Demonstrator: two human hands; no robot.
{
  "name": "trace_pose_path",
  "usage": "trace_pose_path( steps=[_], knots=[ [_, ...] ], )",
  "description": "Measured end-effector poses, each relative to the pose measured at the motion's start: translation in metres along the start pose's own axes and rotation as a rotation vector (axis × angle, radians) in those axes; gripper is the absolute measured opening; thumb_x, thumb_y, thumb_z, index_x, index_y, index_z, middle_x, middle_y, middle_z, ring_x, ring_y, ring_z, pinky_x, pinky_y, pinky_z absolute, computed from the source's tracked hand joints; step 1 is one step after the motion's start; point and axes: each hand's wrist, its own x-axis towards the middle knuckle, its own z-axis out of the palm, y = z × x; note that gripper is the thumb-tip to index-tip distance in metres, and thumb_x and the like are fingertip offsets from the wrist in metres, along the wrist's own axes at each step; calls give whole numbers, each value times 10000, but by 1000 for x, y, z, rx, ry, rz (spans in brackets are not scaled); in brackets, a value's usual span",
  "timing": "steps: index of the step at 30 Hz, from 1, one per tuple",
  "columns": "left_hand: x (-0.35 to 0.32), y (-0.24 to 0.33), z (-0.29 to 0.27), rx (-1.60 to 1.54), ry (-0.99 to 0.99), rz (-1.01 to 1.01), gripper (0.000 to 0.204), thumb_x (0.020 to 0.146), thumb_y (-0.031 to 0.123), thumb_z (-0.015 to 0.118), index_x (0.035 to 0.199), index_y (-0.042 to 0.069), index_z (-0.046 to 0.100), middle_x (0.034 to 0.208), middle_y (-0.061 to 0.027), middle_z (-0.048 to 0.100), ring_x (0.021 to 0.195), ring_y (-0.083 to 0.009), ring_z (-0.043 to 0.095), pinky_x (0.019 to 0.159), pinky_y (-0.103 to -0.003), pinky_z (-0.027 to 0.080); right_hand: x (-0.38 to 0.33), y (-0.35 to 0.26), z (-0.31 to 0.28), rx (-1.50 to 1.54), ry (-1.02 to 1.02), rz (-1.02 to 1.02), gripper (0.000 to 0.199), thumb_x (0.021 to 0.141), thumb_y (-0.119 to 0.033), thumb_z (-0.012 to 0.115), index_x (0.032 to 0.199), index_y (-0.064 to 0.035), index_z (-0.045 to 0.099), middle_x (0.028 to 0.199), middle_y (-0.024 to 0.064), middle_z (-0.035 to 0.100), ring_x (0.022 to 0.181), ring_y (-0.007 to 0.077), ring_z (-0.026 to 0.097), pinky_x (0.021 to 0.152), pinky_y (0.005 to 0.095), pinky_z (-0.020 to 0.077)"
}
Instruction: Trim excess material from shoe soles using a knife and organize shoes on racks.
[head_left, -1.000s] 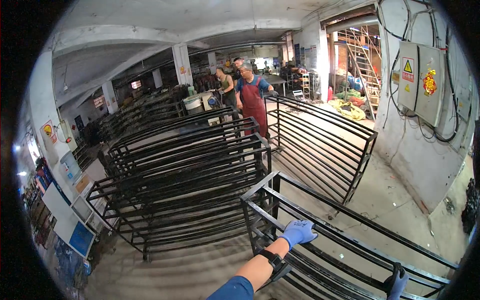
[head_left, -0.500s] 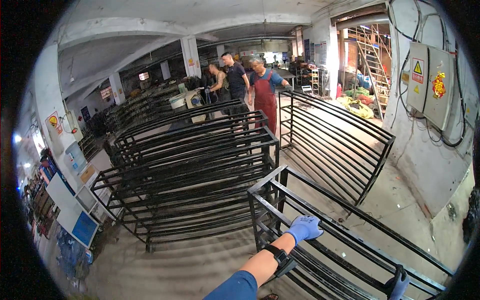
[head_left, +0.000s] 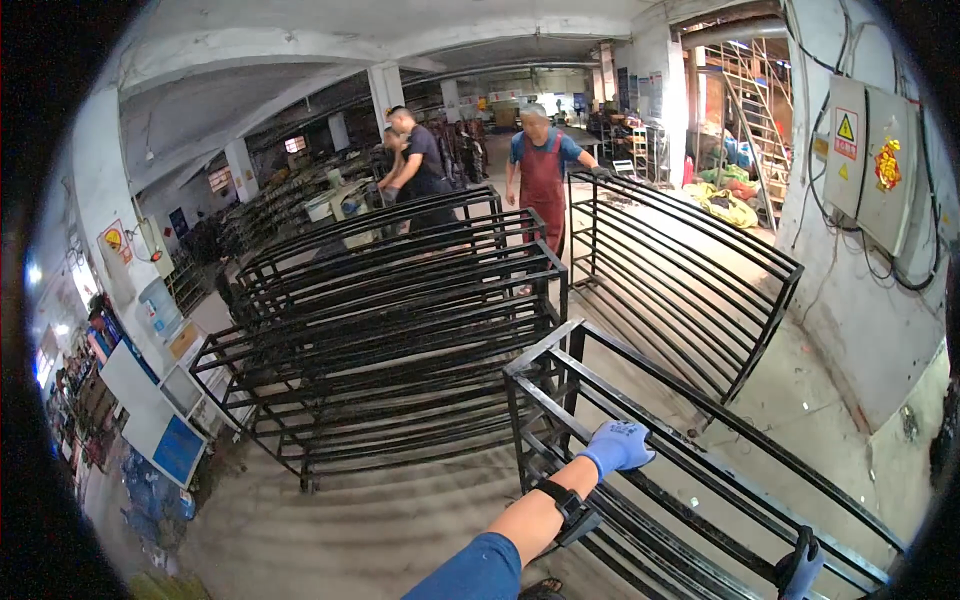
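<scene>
The left hand [head_left: 617,446], in a blue glove with a black band at the wrist, is closed over the top rail of a black metal rack [head_left: 700,480] that stands on the concrete floor [head_left: 400,520], and the right hand [head_left: 800,566], in a dark glove, grips a lower bar of the same rack, nearer the picture's bottom edge. Beyond this rack on its left stands a row of black metal frames [head_left: 390,330], with 1 tall barred frame [head_left: 680,270] beyond the rack on its right. Past the row, 2 people stand: a person in a red apron [head_left: 543,175] with a hand on the tall barred frame, and a person in dark clothes [head_left: 420,165]; a grey electrical box [head_left: 870,160] hangs on the wall to the right of the rack.
</scene>
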Motion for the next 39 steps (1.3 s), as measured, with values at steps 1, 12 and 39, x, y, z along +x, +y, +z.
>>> trace_pose_path(
  steps=[1,12,39],
  knots=[
    [2,4,-1,-1,36,32,496,815,451,536,1105,54,604,1151,-182,611,1068,-333,586,919,-426,452,14,23,2,150,6,24,393,875,-349,597,1038,6,640,636,67,610,426,123,497,410,284,375],
    [13,-19,-3,84,193,6,429,745,399,630,1077,132,677,954,-174,677,907,-314,648,809,-393,497,-10,-68,20,-262,-49,-23,346,835,-381,588,1064,-134,668,911,182,658,865,362,631,753,427,503],
    [-97,299,83,81,338,1429,324,714,238,682,977,51,655,912,-126,656,858,-277,619,886,-435,447,-317,153,-131,533,-97,1056,388,881,-440,507,1115,-165,649,733,63,686,552,151,625,430,262,425]
  ],
)
